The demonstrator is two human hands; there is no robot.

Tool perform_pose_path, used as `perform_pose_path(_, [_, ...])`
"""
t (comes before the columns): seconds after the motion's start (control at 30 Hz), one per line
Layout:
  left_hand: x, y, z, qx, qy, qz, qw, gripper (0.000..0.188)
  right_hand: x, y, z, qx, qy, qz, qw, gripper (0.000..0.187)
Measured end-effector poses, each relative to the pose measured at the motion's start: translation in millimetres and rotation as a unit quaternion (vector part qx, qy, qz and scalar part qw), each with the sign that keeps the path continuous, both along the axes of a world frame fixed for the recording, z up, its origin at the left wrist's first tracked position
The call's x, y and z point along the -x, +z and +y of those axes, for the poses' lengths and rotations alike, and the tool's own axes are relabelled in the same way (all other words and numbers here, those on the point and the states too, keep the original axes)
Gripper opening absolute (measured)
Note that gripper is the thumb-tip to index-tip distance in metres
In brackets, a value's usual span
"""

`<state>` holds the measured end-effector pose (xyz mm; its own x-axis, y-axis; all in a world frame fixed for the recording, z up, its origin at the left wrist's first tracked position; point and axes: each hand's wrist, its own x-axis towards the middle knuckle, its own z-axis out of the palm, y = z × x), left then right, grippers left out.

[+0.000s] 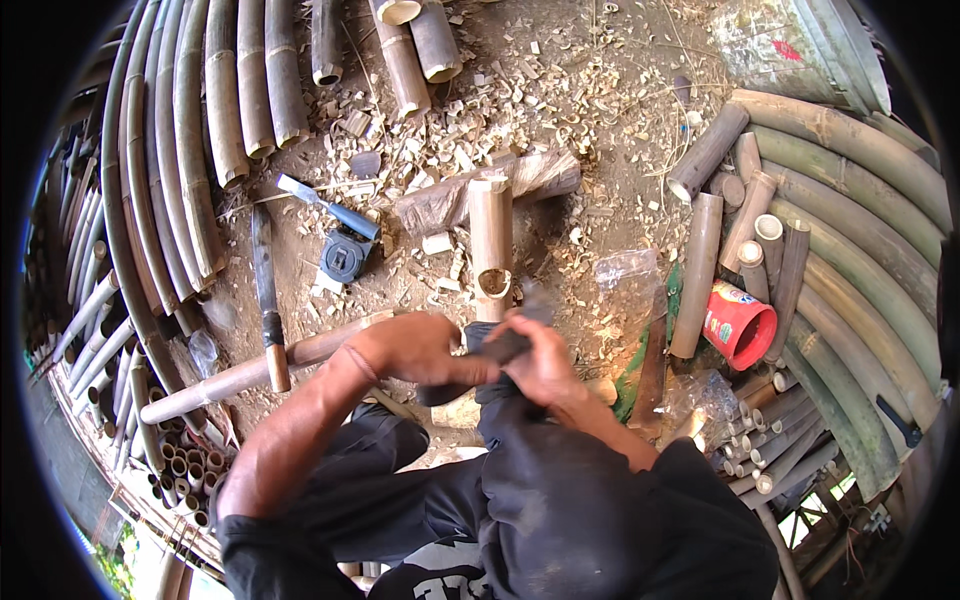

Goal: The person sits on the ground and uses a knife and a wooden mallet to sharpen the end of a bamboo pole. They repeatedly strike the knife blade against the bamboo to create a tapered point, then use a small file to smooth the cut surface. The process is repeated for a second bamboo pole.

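In front of my lap, my left hand [425, 350] and my right hand [542, 362] work close together. My right hand is closed round a dark tool [507, 347]; motion blurs it, and its kind is unclear. The fingers of my left hand curl over a dark shape beside it, which they mostly hide. Just beyond my hands a bamboo section [490, 225], with a rounded notch cut in its near end, rests across a rough wooden log [545, 178]. A long bamboo pole [225, 388] lies on the ground by my left forearm.
A long-bladed knife [265, 270], a blue-handled chisel [325, 205] and a tape measure [345, 257] lie at left. A red plastic container [738, 325] and bamboo poles [850, 180] are at right. Wood chips [560, 90] cover the ground; more bamboo [230, 90] stands far left.
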<state>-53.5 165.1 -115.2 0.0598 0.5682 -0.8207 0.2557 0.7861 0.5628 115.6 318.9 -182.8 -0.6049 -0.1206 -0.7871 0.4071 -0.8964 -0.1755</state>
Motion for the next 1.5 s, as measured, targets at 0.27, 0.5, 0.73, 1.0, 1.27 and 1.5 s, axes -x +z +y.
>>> perform_pose_path(0.27, [-108,-130,35,-0.070,0.480,0.210,0.849,0.074,-14,27,118,-0.202,-0.089,-0.033,0.975,0.028])
perform_pose_path(0.5, [-129,-137,33,-0.079,0.517,0.222,0.823,0.053,-72,39,107,-0.359,0.068,-0.041,0.930,0.051])
perform_pose_path(0.73, [-131,-146,30,-0.088,0.538,0.189,0.817,0.053,-94,23,82,-0.467,0.169,-0.010,0.868,0.047])
perform_pose_path(1.0, [-130,-133,40,-0.094,0.518,0.220,0.821,0.050,111,-74,178,-0.773,0.221,0.052,0.592,0.050])
perform_pose_path(1.27, [-137,-134,23,-0.047,0.593,0.191,0.781,0.057,126,-71,78,-0.695,0.341,-0.021,0.633,0.053])
perform_pose_path(1.5, [-140,-140,6,-0.049,0.537,0.252,0.803,0.056,119,-99,82,-0.747,0.285,-0.019,0.601,0.057])
